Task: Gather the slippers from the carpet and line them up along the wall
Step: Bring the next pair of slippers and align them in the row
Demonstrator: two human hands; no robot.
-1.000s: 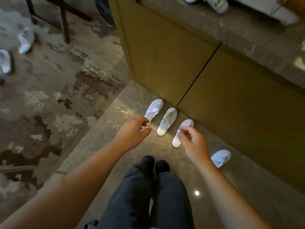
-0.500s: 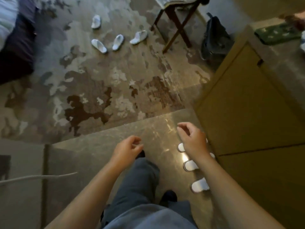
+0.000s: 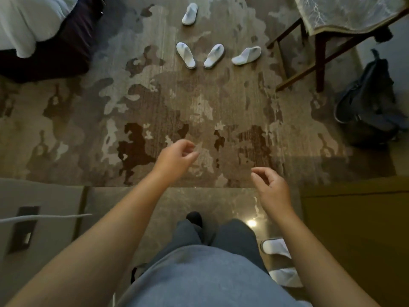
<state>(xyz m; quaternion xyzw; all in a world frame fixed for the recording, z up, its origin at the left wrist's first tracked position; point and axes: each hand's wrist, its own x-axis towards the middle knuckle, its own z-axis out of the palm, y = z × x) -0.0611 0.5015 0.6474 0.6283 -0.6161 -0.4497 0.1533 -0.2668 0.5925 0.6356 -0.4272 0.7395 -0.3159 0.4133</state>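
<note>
Several white slippers lie on the patterned carpet (image 3: 199,111) far ahead: one slipper (image 3: 190,13) at the top, and below it a row of three, the left slipper (image 3: 186,54), the middle slipper (image 3: 213,55) and the right slipper (image 3: 246,55). Two more white slippers (image 3: 275,245) (image 3: 285,276) rest on the stone floor beside the brown cabinet (image 3: 354,229), partly hidden by my right arm. My left hand (image 3: 176,159) and my right hand (image 3: 271,188) hang in the air over the carpet's near edge, both empty, with loosely curled fingers held apart.
A bed (image 3: 33,25) with white bedding fills the top left. A wooden stand (image 3: 321,43) with a cloth on it is at the top right, with a dark backpack (image 3: 369,103) beside it. A white cable (image 3: 44,217) runs across the floor at left.
The view has swung away from the cabinet and the lined-up slippers toward the carpet. Both empty hands have lifted away from the row, and the carpet slippers now lie straight ahead.
</note>
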